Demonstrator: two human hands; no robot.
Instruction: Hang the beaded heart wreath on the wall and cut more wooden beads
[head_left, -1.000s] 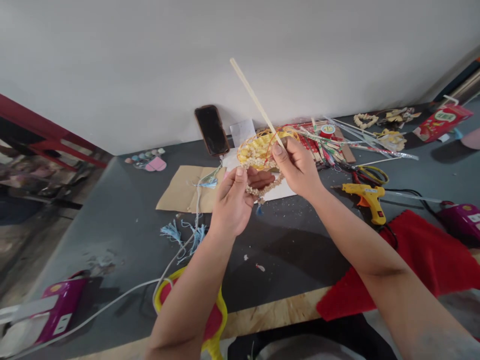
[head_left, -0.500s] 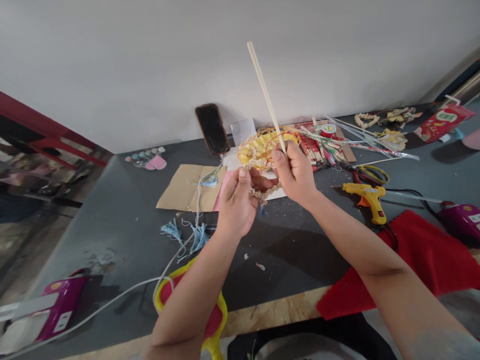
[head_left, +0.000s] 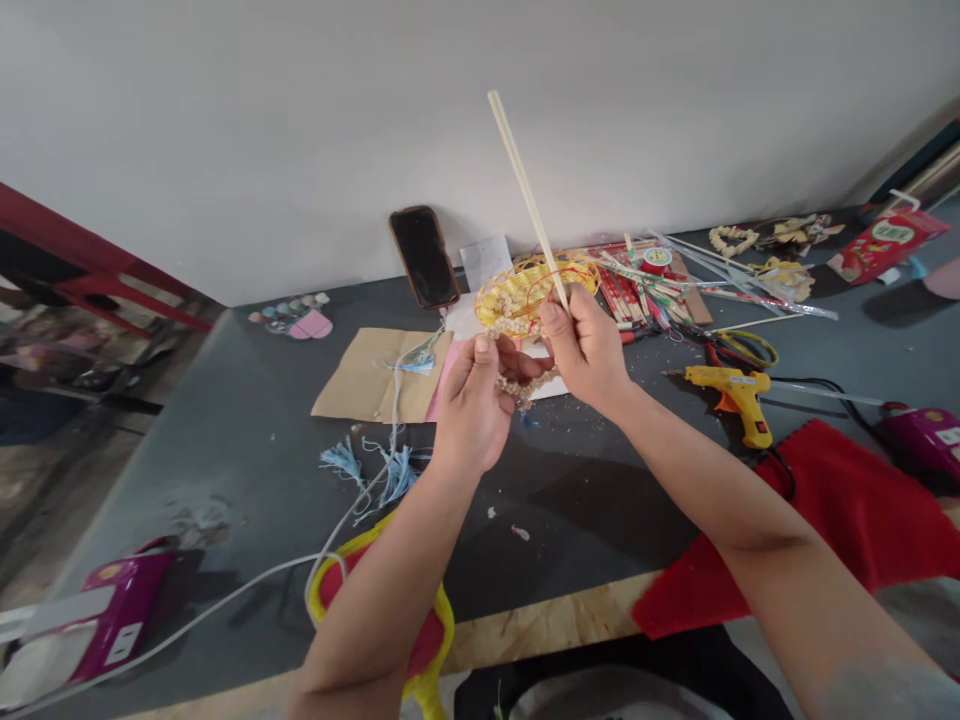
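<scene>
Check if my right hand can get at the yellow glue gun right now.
Probably yes: the yellow glue gun lies just beyond the right forearm, and nothing seems to cover it. However, the right hand is holding a pale stick, so it would likely need freeing first.

Left hand [head_left: 474,412] pinches a bead string [head_left: 534,384], right hand [head_left: 589,350] grips a pale stick [head_left: 525,190] slanting up and left. Yellow woven piece [head_left: 517,290] sits just beyond. On the table [head_left: 600,540]: phone [head_left: 424,258] tilted against the wall [head_left: 300,150], blue tassels [head_left: 397,476] left, glue gun [head_left: 739,395] right, red cloth [head_left: 825,520] over the front edge.
</scene>
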